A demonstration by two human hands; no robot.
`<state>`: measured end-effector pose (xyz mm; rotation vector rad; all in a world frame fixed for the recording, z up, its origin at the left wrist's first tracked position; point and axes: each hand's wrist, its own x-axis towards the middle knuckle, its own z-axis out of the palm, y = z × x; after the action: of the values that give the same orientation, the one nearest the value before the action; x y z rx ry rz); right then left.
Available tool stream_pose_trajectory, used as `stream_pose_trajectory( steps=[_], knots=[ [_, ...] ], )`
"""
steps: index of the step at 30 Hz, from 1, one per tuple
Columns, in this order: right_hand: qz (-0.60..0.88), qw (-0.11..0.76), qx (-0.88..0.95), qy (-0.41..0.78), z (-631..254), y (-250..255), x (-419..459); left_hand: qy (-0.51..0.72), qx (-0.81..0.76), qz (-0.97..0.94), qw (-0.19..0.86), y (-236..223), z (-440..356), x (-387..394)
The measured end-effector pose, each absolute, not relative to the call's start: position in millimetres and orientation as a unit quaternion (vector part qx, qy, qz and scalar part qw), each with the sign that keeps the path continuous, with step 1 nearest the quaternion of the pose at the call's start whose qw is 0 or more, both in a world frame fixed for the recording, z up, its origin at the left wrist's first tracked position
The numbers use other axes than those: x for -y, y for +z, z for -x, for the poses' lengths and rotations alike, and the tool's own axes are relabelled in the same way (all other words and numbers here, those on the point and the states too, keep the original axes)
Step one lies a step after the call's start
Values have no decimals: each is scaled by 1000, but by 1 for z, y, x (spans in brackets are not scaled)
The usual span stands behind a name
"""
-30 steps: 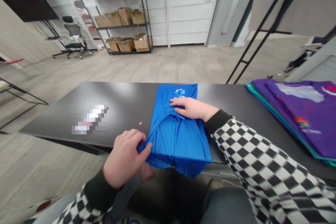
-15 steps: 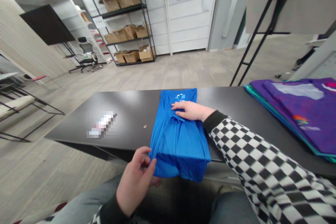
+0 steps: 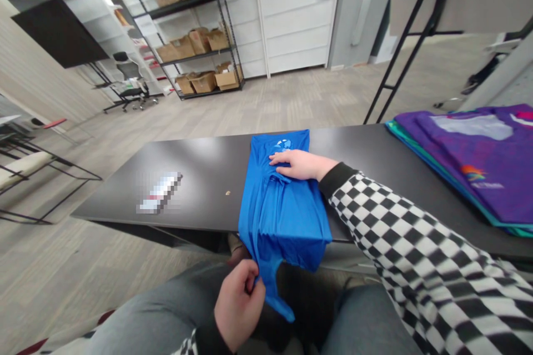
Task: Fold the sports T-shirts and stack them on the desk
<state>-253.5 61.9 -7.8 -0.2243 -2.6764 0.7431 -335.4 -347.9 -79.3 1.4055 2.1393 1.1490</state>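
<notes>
A folded blue shirt lies on the black table, its near end hanging over the front edge. My right hand rests flat on the shirt's far half, fingers stretched out and pressing the cloth down. My left hand is below the table edge, over my lap, with its fingers pinched on a strip of the blue shirt's hanging edge, which is drawn down and taut.
A stack of purple and teal shirts lies on the table at the right. A small blurred item and a tiny crumb sit on the left part. Shelves with cardboard boxes and an office chair stand beyond.
My left hand has moved down and toward me, from the table edge to my lap, pulling the shirt's edge with it. My right hand has stayed pressed on the shirt.
</notes>
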Motion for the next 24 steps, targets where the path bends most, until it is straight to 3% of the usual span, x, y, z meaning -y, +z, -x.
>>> stream_pose_trajectory(
  steps=[9, 13, 19, 24],
  knots=[
    [133, 169, 953, 212, 249, 5, -64, 564, -692, -433, 123, -61, 328, 372],
    [142, 161, 951, 224, 240, 28, -52, 518, -687, -493, 130, -60, 324, 359],
    [135, 42, 968, 209, 235, 45, -33, 459, -696, -539, 120, -72, 324, 348],
    [88, 161, 955, 231, 225, 59, -38, 437, -704, -548, 115, -80, 323, 351]
  ],
)
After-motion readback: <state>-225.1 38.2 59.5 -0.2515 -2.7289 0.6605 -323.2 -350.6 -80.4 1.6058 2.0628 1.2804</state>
